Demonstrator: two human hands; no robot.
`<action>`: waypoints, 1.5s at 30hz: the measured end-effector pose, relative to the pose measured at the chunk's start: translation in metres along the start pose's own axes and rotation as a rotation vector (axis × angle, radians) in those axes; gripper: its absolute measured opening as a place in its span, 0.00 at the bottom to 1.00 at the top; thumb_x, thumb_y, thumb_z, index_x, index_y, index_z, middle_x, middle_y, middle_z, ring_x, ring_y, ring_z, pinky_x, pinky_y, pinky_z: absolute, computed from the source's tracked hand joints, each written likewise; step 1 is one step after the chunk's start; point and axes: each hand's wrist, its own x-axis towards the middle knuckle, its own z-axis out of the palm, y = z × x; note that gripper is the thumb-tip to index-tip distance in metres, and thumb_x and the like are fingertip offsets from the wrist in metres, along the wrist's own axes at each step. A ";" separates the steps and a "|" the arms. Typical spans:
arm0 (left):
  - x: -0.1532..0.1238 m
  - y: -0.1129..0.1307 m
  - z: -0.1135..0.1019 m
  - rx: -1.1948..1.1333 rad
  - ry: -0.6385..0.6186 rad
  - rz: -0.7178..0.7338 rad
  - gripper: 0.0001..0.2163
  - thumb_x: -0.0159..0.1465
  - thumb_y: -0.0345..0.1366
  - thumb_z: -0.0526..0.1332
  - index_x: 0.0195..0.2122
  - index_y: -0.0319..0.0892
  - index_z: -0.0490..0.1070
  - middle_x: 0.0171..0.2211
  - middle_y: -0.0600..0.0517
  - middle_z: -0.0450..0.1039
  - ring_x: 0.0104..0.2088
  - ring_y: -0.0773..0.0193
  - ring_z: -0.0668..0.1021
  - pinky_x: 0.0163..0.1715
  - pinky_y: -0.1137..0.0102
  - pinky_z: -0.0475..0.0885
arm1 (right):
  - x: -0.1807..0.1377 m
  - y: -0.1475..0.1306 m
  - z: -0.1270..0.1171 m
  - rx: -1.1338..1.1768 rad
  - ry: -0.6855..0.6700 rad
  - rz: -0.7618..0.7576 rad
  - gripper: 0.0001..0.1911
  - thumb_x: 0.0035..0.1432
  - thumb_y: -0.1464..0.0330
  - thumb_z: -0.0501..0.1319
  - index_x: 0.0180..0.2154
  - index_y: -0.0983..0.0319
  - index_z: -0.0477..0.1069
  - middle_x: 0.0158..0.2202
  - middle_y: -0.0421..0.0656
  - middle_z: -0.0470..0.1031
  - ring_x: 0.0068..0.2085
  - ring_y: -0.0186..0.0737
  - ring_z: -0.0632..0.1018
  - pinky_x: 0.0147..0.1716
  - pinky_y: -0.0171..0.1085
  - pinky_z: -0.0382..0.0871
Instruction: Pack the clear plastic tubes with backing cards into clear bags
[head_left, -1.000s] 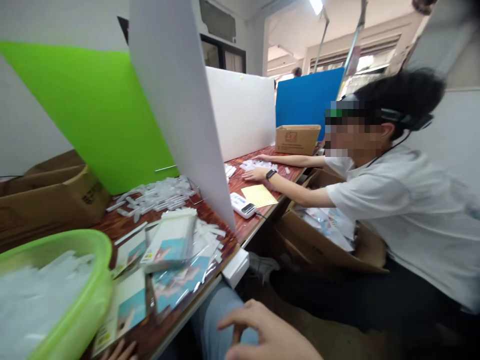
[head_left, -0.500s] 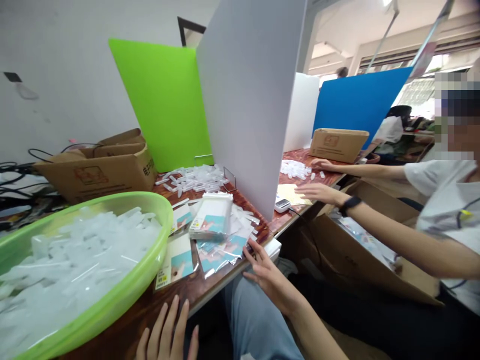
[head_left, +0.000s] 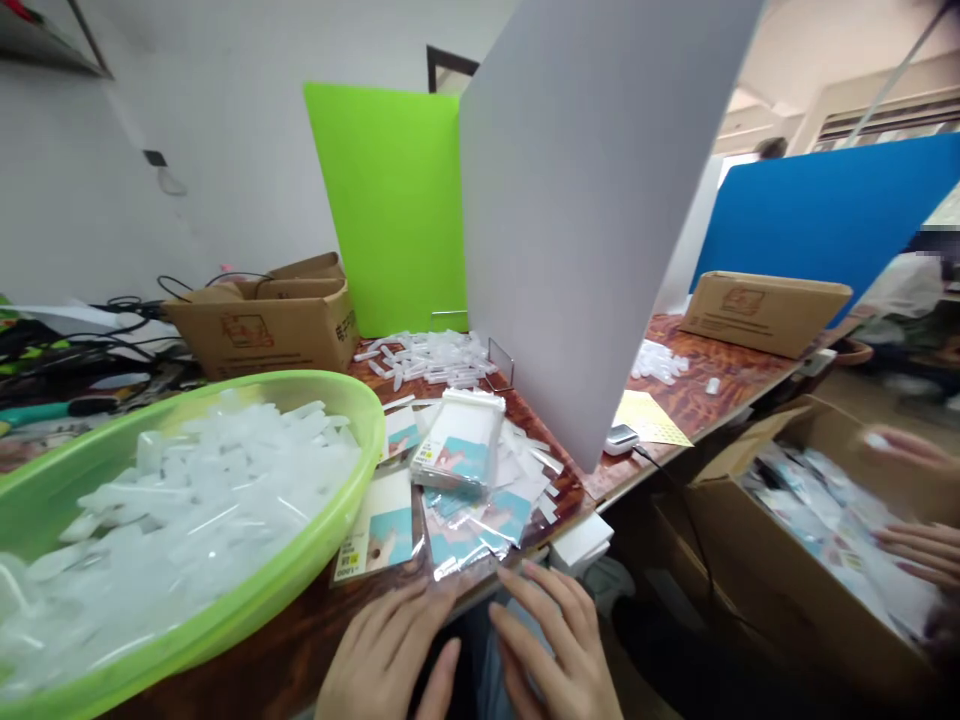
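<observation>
Both left hand point(head_left: 394, 640) and right hand point(head_left: 556, 640) were open, empty, by the desk's point(head_left: 277, 645) front edge; glossy packets point(head_left: 459, 440) seemed light, slippery, best side-gripped.

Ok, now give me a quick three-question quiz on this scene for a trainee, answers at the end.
1. Fill in: in this view, the stack of packets lies to the ____ of the large basin.
2. True or false: the left hand is nearer the basin than the right hand is.
3. What colour is the panel directly behind the pale pieces piled outside the basin: (a) blue, (b) green, (c) red?

Key: 1. right; 2. true; 3. b
</observation>
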 end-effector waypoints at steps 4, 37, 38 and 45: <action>0.039 0.001 0.009 -0.118 -0.174 -0.154 0.13 0.65 0.34 0.54 0.48 0.44 0.70 0.45 0.50 0.79 0.45 0.59 0.79 0.44 0.64 0.76 | 0.059 -0.007 0.009 0.259 0.103 -0.008 0.15 0.53 0.80 0.55 0.42 0.63 0.72 0.43 0.46 0.79 0.50 0.44 0.74 0.51 0.47 0.65; 0.119 -0.039 0.073 -0.297 -0.430 -0.266 0.08 0.65 0.30 0.55 0.40 0.44 0.72 0.40 0.51 0.77 0.43 0.64 0.76 0.48 0.69 0.70 | 0.034 0.058 0.076 0.421 0.109 0.726 0.16 0.61 0.66 0.57 0.51 0.62 0.66 0.51 0.51 0.69 0.54 0.45 0.70 0.53 0.49 0.66; 0.120 -0.037 0.071 -0.289 -0.426 -0.302 0.08 0.65 0.31 0.55 0.41 0.44 0.72 0.40 0.52 0.77 0.43 0.65 0.76 0.48 0.70 0.69 | 0.034 0.060 0.076 0.486 0.111 0.814 0.18 0.61 0.64 0.57 0.52 0.62 0.64 0.52 0.52 0.68 0.54 0.46 0.71 0.53 0.49 0.66; 0.148 -0.047 0.078 0.028 -0.461 -0.870 0.21 0.67 0.46 0.53 0.54 0.36 0.64 0.54 0.40 0.67 0.55 0.51 0.70 0.55 0.49 0.63 | 0.042 0.087 0.096 0.598 0.089 1.129 0.33 0.54 0.56 0.62 0.56 0.64 0.58 0.54 0.59 0.68 0.50 0.51 0.76 0.46 0.48 0.72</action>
